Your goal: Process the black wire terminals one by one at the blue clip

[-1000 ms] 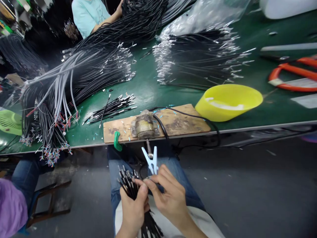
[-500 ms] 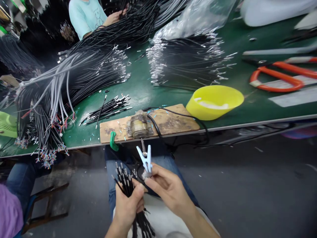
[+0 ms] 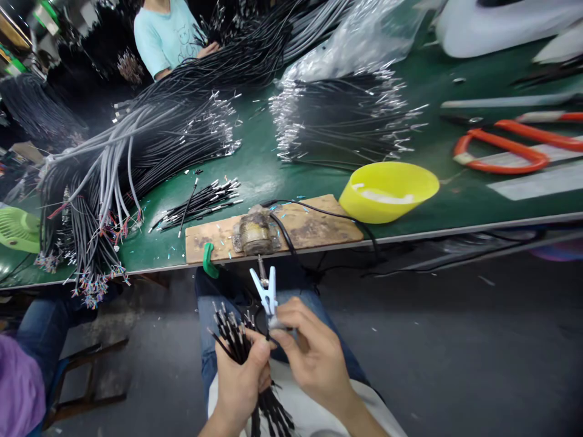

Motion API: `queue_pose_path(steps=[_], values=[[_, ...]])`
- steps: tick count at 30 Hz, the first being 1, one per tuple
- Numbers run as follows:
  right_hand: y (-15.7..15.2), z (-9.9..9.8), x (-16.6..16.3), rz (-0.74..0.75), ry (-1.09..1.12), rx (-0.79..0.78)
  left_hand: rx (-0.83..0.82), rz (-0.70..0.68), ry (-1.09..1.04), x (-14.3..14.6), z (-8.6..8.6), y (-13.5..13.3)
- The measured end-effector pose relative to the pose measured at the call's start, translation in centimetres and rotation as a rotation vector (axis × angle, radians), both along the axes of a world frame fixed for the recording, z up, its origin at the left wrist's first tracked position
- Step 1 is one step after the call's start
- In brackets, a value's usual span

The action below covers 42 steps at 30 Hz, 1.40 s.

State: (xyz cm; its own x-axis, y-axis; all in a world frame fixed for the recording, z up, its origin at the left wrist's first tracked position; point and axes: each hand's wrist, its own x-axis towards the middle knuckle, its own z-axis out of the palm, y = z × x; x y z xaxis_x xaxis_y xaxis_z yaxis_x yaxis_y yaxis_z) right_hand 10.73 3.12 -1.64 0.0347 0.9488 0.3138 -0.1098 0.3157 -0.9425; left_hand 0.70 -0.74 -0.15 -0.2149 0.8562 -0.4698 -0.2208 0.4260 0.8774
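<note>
My left hand [image 3: 246, 373] is closed round a bundle of short black cables [image 3: 234, 334], their silvery ends pointing up and away from me. To its right, my right hand [image 3: 314, 352] pinches a small grey lump [image 3: 277, 323] at the lower end of a light blue clothespin [image 3: 266, 292]; what the lump is made of cannot be made out. Left thumb and right fingertips are close together, with a dark cable end between them. Behind the clothespin, a metal shaft [image 3: 261, 267] sticks out from a small motor [image 3: 255, 233] fixed on a wooden board [image 3: 314, 227].
On the green table [image 3: 255, 152] lie a small pile of black cables [image 3: 204, 203], larger cable bundles [image 3: 337, 121], a yellow cup-like container [image 3: 389, 191] and orange-handled scissors [image 3: 501, 152]. A green clamp [image 3: 209, 260] grips the board's edge. A co-worker [image 3: 166, 36] handles cables across the table.
My right fingers have curled in more around the grey lump, and both hands are slightly further right. The camera view has shifted a little. The co-worker's hand has moved.
</note>
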Motion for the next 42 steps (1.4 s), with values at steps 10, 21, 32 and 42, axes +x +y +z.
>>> queue_pose_path(steps=[10, 21, 32, 42], values=[[3.2, 0.7, 2.6, 0.676, 0.359, -0.686, 0.193, 0.002, 0.194, -0.3, 1.3, 0.9], [5.5, 1.7, -0.7, 0.486, 0.600, -0.606, 0.261, 0.134, 0.290, -0.1, 1.0, 1.4], [4.6, -0.5, -0.9, 0.517, 0.694, -0.709, 0.232, 0.138, 0.237, 0.2, 0.7, 1.8], [2.4, -2.6, 0.6, 0.426, 0.335, -0.562, 0.002, 0.123, 0.142, -0.2, -1.0, 0.0]])
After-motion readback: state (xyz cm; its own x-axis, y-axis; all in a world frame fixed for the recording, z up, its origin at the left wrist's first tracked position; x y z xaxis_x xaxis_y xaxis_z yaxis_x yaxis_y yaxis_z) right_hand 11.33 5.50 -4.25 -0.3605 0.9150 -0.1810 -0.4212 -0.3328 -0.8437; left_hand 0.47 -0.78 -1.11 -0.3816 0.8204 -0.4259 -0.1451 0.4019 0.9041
